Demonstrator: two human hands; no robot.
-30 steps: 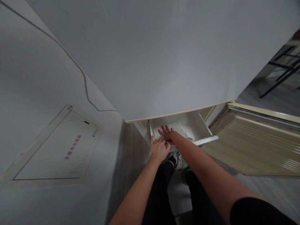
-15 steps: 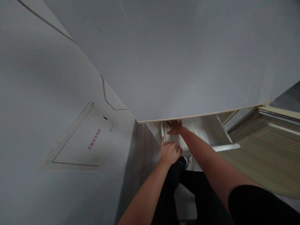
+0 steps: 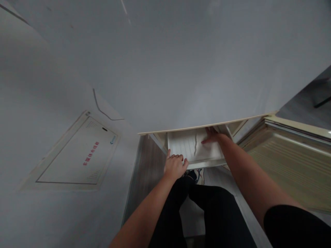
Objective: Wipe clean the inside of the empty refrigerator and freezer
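Note:
A white drawer (image 3: 207,163) is pulled out below the pale tabletop. Its bottom bears a white, lined sheet (image 3: 182,146) with a wrinkle or ragged line running down its middle. My left hand (image 3: 176,166) rests over the drawer's front left corner, fingers curled over the edge and the index finger pointing along the side. Inside the drawer, toward its right side, lies my right hand (image 3: 213,135), fingers spread and touching the sheet. The tabletop's edge partly hides its fingertips. Nothing shows in its grasp.
Above the drawer stretches a wide grey-white tabletop (image 3: 176,69). An open cabinet door with a ribbed yellowish panel (image 3: 289,162) stands at the right. On the left wall is a flat box cover (image 3: 77,155) with red lettering. My legs are close below the drawer.
My right hand has moved from the drawer's left side across to its right, uncovering the lined sheet. My left hand stays at the front left corner. The view has shifted a little.

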